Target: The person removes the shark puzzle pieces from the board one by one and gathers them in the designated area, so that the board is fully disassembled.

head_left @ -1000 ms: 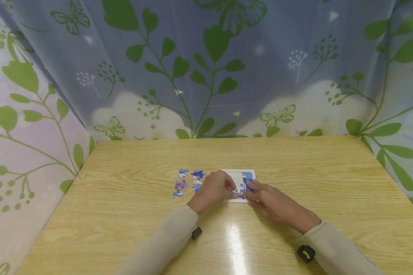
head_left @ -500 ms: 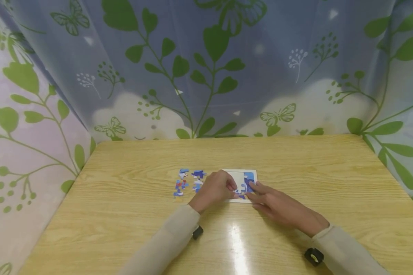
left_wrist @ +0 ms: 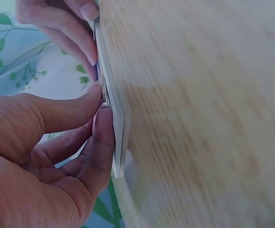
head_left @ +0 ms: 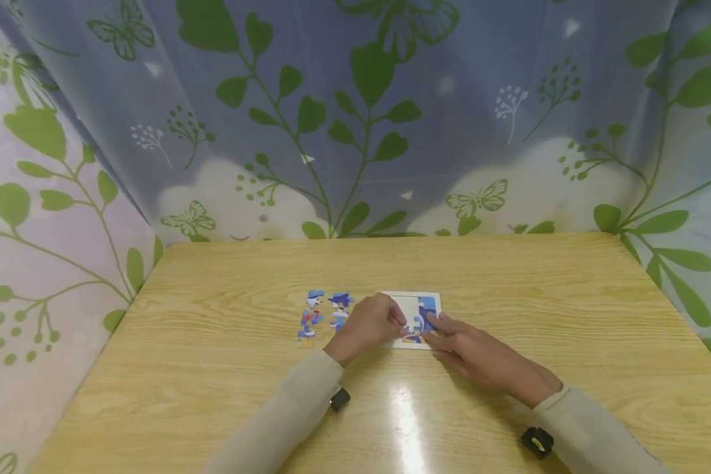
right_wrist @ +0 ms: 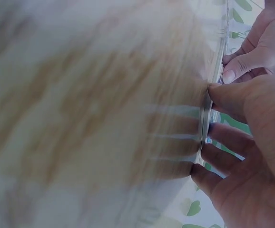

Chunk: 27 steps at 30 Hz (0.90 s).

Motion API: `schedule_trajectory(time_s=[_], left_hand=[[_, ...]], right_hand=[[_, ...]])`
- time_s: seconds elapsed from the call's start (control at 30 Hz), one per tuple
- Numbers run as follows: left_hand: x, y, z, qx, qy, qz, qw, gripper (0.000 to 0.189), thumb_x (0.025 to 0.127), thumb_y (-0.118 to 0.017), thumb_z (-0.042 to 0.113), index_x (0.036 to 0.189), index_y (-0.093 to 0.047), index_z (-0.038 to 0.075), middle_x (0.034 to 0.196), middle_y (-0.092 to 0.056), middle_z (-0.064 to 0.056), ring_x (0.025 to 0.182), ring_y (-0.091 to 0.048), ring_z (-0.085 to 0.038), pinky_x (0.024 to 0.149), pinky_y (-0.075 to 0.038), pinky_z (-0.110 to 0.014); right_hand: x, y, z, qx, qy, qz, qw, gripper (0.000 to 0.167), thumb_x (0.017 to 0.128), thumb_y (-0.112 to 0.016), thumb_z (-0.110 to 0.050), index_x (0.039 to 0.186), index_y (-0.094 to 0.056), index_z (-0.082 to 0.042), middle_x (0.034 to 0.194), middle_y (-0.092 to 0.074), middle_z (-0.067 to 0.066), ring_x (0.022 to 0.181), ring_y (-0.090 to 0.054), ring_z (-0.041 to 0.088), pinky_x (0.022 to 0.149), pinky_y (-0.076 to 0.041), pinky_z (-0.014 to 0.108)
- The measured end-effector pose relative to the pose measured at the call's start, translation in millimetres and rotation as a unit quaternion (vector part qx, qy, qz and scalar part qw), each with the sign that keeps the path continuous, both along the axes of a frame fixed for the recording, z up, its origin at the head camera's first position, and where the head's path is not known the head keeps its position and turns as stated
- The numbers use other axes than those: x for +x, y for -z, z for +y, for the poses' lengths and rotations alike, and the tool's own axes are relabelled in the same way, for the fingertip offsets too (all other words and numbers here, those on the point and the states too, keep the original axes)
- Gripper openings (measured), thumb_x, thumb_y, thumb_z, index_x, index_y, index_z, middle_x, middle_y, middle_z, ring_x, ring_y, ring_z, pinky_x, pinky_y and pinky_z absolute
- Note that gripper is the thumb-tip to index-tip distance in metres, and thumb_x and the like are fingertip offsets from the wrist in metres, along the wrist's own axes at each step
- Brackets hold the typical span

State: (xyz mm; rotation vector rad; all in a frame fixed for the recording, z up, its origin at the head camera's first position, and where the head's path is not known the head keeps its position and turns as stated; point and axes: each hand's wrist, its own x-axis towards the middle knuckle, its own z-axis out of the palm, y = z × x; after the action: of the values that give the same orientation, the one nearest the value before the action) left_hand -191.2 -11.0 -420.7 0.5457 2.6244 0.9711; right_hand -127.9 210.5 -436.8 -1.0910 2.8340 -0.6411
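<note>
A white-framed jigsaw puzzle board [head_left: 437,297] lies flat on the table, with blue pieces [head_left: 428,305] fitted along its right side. My left hand [head_left: 367,329] is over the board's left part, its thumb and index finger pinching a small puzzle piece [head_left: 412,339] low in the frame. In the left wrist view the thumb [left_wrist: 75,111] is on top of the board, and the piece is mostly hidden. My right hand [head_left: 480,355] rests on the board's right edge, fingers extended, and the right wrist view shows its fingertips [right_wrist: 213,151] touching that edge.
Loose puzzle pieces [head_left: 309,319] lie in a column left of the board, and a second column of pieces [head_left: 340,301] is partly covered by my left hand. A patterned curtain [head_left: 355,131] stands behind the wooden table [head_left: 243,382].
My right hand has shifted slightly to the right and toward me, uncovering more of the fitted blue pieces. The left hand has stayed almost in place.
</note>
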Motion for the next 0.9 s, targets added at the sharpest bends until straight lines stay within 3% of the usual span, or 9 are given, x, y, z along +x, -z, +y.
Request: schedule_trajectory(time_s=[0.53, 0.9], left_hand=[[-1.9, -0.1, -0.4, 0.004, -0.018, -0.024, 0.9995, 0.004, 0.087, -0.080, 0.014, 0.088, -0.078, 0.010, 0.080, -0.068, 0.004, 0.075, -0.061, -0.011, 0.072, -0.052, -0.030], [-2.2, -0.7, -2.0, 0.014, -0.009, -0.044, 0.9989, 0.005, 0.090, -0.077, 0.017, 0.085, -0.076, 0.015, 0.083, -0.068, 0.004, 0.080, -0.062, -0.013, 0.074, -0.052, -0.033]], right_hand=[[-0.6, 0.3, -1.3, 0.012, -0.003, 0.005, 0.9999, 0.036, 0.101, -0.061, -0.005, 0.134, -0.059, 0.008, 0.147, -0.043, 0.033, 0.133, -0.045, 0.050, 0.102, -0.046, 0.050], [0.4, -1.3, -1.7, 0.011, 0.001, 0.003, 0.9999, 0.035, 0.100, -0.061, -0.005, 0.134, -0.059, 0.008, 0.147, -0.043, 0.033, 0.134, -0.045, 0.049, 0.103, -0.046, 0.051]])
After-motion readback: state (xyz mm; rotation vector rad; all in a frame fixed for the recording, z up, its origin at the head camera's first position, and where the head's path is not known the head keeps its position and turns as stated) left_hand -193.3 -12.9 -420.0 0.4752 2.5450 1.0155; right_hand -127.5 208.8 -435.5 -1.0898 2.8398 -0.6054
